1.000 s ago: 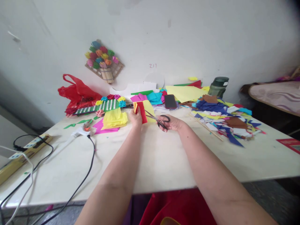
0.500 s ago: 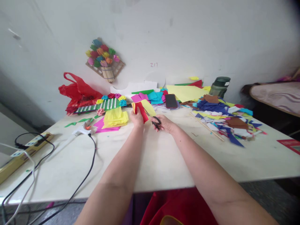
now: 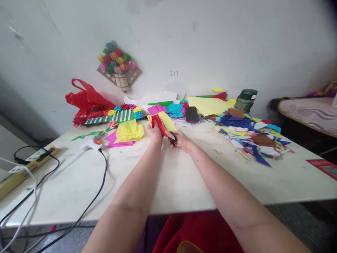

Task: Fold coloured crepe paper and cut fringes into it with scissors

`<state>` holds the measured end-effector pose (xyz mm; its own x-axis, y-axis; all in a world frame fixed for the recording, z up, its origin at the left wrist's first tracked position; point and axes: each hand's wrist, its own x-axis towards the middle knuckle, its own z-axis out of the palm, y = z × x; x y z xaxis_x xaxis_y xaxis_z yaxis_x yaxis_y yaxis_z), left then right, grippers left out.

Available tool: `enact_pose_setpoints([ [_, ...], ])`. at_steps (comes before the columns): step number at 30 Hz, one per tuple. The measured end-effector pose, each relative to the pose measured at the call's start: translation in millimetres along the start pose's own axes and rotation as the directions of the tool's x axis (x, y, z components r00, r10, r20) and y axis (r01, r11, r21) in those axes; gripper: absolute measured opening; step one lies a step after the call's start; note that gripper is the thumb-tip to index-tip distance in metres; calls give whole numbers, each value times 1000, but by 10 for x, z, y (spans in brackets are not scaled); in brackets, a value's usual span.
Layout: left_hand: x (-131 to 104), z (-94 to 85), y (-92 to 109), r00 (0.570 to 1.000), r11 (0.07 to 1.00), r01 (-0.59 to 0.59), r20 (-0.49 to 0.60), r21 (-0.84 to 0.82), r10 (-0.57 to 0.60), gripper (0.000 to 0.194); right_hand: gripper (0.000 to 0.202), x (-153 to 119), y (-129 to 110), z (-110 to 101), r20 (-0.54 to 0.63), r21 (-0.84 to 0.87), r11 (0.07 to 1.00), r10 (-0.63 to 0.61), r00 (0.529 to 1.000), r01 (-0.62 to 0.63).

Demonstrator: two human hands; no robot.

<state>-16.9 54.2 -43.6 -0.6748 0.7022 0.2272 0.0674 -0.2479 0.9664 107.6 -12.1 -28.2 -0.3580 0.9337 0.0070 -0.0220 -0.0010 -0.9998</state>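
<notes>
My left hand (image 3: 154,132) is closed on a piece of red paper (image 3: 159,125), with yellow paper (image 3: 168,121) layered against it. Black-handled scissors (image 3: 173,138) are gripped in my right hand (image 3: 182,140), their blades pointing up and left along the edge of the red paper. Exactly how far the blades sit in the paper is hard to make out. Left of my hands lies a stack of yellow paper squares (image 3: 129,131) on top of magenta sheets (image 3: 112,138). A dark phone (image 3: 192,114) rests just beyond my right hand.
A heap of coloured scraps (image 3: 244,130) and a thin stick (image 3: 234,146) lie at right, near a green bottle (image 3: 245,99). A glue gun (image 3: 94,143), its cord and a power strip (image 3: 31,165) occupy the left. Behind are a red bag (image 3: 88,100) and paper roses (image 3: 138,115).
My right hand and the scissors have shifted slightly left, closer to my left hand, with the blades further along the paper. The camera view has moved a little.
</notes>
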Motion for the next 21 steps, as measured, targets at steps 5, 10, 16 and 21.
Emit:
enact_pose_setpoints([
  [5, 16, -13, -27, 999, 994, -32, -2, 108, 32, 33, 40, -7, 22, 24, 11, 52, 999, -10, 1000, 9],
  [10, 27, -18, -44, 999, 986, -48, -5, 158, 49, 33, 42, -2, 40, 47, 9, 70, 998, -7, 1000, 7],
  [16, 38, -29, -56, 997, 969, -64, -15, 240, 69, 32, 44, 6, 52, 53, 11, 68, 997, -31, 999, 30],
  [21, 28, -37, -52, 998, 964, -53, -15, 261, 59, 32, 45, 24, 83, 37, 24, 64, 997, -38, 999, 37],
])
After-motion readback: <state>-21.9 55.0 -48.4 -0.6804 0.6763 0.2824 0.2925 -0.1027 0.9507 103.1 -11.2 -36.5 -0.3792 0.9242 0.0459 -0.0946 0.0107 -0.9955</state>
